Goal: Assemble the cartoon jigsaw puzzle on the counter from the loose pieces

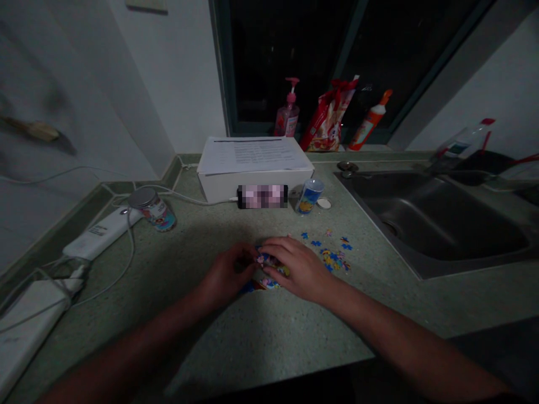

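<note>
A small, partly joined jigsaw puzzle (269,276) lies on the green counter (269,336) in front of me. My left hand (229,272) is closed in a pinch at the puzzle's left edge, on what looks like a puzzle piece. My right hand (295,266) rests over the puzzle's right part, palm down with fingers curled onto it. Several loose puzzle pieces (332,255), mostly blue, lie scattered just right of my right hand.
A white box (252,171) with a printed sheet stands behind the puzzle, with a small tin (309,196) and its lid (324,203) beside it. A tipped can (154,209) and a power strip (99,234) lie left. The steel sink (442,221) is right. Bottles line the window sill.
</note>
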Available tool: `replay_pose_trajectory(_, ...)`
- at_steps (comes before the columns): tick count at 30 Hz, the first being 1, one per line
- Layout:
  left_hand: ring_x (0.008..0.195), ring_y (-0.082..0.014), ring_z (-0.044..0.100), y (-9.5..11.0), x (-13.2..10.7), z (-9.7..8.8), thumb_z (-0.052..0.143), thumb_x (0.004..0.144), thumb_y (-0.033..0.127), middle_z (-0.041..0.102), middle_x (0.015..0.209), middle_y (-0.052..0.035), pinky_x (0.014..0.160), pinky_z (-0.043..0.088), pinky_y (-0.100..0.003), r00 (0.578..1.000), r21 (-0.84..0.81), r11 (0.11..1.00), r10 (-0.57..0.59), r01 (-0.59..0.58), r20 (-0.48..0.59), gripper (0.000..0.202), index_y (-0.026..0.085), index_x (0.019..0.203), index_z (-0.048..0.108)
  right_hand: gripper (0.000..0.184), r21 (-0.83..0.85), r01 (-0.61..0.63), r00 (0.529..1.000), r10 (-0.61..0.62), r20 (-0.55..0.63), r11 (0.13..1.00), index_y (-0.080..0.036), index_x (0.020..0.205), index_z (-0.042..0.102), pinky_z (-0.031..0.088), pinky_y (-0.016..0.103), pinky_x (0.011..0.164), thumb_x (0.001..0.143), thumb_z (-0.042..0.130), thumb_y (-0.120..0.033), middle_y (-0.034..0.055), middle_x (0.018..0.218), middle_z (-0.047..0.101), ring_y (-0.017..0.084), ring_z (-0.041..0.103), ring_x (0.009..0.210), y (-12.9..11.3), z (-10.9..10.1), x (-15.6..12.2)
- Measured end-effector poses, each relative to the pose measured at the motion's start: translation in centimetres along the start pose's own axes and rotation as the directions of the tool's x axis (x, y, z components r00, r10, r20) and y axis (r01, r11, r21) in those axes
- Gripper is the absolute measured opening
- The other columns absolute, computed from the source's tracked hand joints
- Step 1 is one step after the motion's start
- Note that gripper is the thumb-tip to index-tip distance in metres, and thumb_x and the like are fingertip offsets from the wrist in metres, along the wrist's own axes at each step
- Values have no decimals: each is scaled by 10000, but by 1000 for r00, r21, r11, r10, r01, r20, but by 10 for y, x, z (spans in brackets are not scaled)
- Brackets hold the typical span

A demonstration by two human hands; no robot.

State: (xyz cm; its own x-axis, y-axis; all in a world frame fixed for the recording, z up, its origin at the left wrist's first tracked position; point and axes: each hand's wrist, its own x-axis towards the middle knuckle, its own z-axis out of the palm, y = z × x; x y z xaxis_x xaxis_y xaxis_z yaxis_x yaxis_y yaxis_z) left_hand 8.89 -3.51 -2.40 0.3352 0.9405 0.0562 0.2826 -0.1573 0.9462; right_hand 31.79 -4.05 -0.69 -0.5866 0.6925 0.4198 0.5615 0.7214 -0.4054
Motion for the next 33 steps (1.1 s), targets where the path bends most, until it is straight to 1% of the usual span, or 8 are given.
replay_pose_trajectory(3, 825, -233, 781, 2, -1, 1, 728, 865, 312, 809, 928, -47, 732, 661, -381, 999, -65, 997, -41, 43, 30, 219, 221, 1059, 682, 215, -6, 53, 999, -53, 12, 999, -226, 1266, 711, 601, 462, 1011, 1071, 627, -260, 124, 1316, 734, 264, 707, 1213, 0, 0, -1)
replay_pose_trajectory(7, 834, -258, 801, 0, -2, 4, 769, 862, 360, 820, 938, -55, 707, 679, -401, 997, -117, 991, -67, 73, 47, 310, 234, 1130, 676, 155, -16, 46, 999, -46, 26, 999, -246, 1184, 738, 600, 471, 1014, 1075, 634, -282, 113, 1321, 731, 263, 709, 1208, 2, 0, -2)
replay_pose_trajectory(10, 828, -255, 800, -2, -3, 5, 775, 852, 365, 822, 936, -54, 721, 678, -400, 997, -113, 991, -63, 68, 45, 336, 233, 1146, 682, 142, -17, 48, 997, -47, 53, 999, -254, 1186, 725, 587, 468, 1034, 1071, 648, -287, 102, 1328, 725, 255, 705, 1220, 3, 0, -3)
replay_pose_trajectory(14, 884, -265, 794, 1, -2, 2, 718, 888, 356, 819, 965, -59, 816, 666, -434, 999, -51, 998, -32, 33, 18, 247, 235, 1103, 705, 115, 1, 28, 997, -28, 74, 1000, -252, 1155, 716, 573, 463, 1050, 1049, 681, -278, 102, 1337, 719, 252, 701, 1231, 6, -6, -2)
replay_pose_trajectory(18, 929, -305, 780, 0, 3, -9, 721, 875, 414, 812, 987, -82, 878, 644, -489, 985, 71, 997, 23, -11, -169, 242, 263, 1063, 732, 120, 23, -93, 996, 93, -8, 995, -252, 1134, 718, 581, 428, 1028, 1019, 699, -220, 90, 1304, 721, 237, 700, 1221, 30, -26, -3)
replay_pose_trajectory(23, 951, -308, 781, -5, 12, -25, 689, 852, 447, 807, 993, -82, 902, 634, -503, 942, 133, 988, -33, 82, -334, 297, 251, 1072, 724, 91, -101, -325, 944, 315, -97, 940, -236, 1054, 743, 581, 471, 988, 965, 737, -222, 89, 1135, 765, 286, 732, 1109, 78, -50, -9)
replay_pose_trajectory(29, 951, -299, 778, -7, 17, -31, 666, 857, 437, 810, 986, -91, 903, 623, -483, 934, 136, 985, -55, 110, -352, 298, 236, 1070, 718, 94, -236, -492, 868, 491, -69, 838, -222, 1023, 769, 578, 433, 902, 990, 702, -278, 116, 1092, 777, 293, 747, 1006, 98, -55, -16)
replay_pose_trajectory(33, 920, -284, 776, -9, 16, -29, 671, 870, 405, 809, 970, -89, 874, 624, -467, 938, 146, 985, -34, 89, -344, 254, 250, 1063, 727, 153, -282, -547, 832, 549, -82, 788, -207, 1063, 782, 564, 410, 880, 1003, 676, -299, 126, 1124, 774, 289, 741, 1001, 105, -55, -18)
